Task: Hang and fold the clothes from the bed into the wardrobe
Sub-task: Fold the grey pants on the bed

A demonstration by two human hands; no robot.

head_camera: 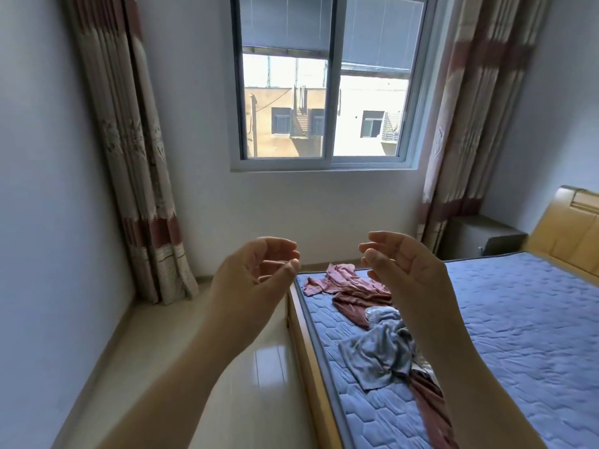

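The bed point(518, 335) fills the right side of the view. Its blue mattress is stitched in a hexagon pattern and set in a light wooden frame point(311, 361), with a tan headboard point(564, 228) at the far right. On the far wall a sliding window point(327, 82) looks out on sunlit buildings, flanked by long striped curtains point(129, 157) in cream and dusty red. A pale glossy floor point(252, 367) runs along the left of the bed, and a low grey cabinet point(479, 236) stands in the corner beside the headboard. The clothes point(372, 319) lie in a loose, crumpled line along the mattress's left edge, all unfolded. Farthest away is a pink garment point(337, 280), spread flat with one corner reaching the mattress edge. Touching it is a rust-brown garment point(359, 303), bunched in soft folds. Nearer lies a grey garment point(379, 354), heavily wrinkled, with a pale knitted piece point(379, 314) at its top. A reddish-brown strip point(431, 406) trails out from under the grey cloth toward the near edge; whether it belongs to the rust-brown garment cannot be told. Both hands are raised in front of the view, palms facing each other and well apart. The left hand point(256, 270) and the right hand point(402, 264) each have their fingers loosely curled and hold nothing. The right forearm crosses in front of part of the pile.
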